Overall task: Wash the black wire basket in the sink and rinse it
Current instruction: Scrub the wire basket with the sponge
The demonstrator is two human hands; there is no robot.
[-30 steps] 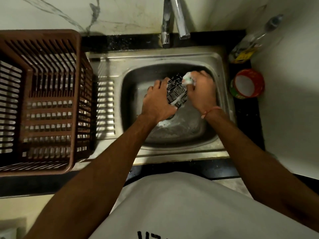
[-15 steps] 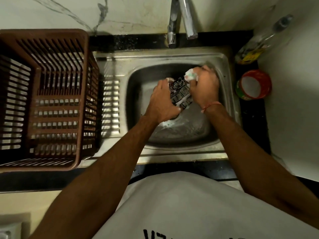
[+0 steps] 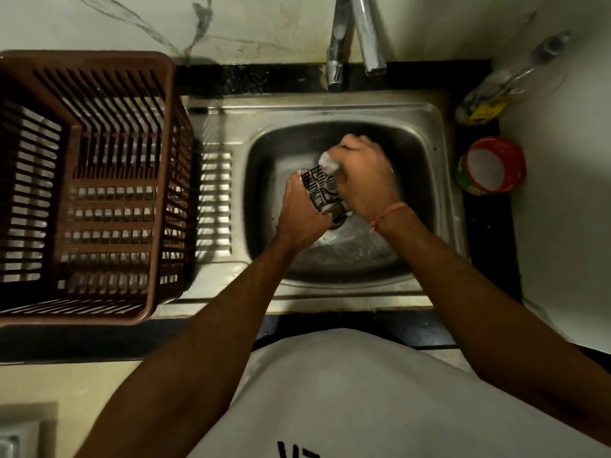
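Observation:
A small black wire basket (image 3: pixel 320 188) is held over the steel sink (image 3: pixel 426 153), above the drain. My left hand (image 3: pixel 302 214) grips the basket from its left side. My right hand (image 3: pixel 365 175) is curled round a soapy pale scrubber (image 3: pixel 329 162) and presses it against the basket's upper right part. Foam lies on the sink floor below the hands. Much of the basket is hidden between the two hands.
A tap (image 3: pixel 355 38) stands behind the sink; no water stream shows. A big brown plastic crate (image 3: pixel 89 190) sits on the drainboard to the left. A red-rimmed tub (image 3: pixel 491 166) and a clear bottle (image 3: pixel 496 90) stand on the black counter at the right.
My right hand with the scrubber has shifted over the basket's top, and the basket has turned a little in my left hand. The camera has drifted slightly.

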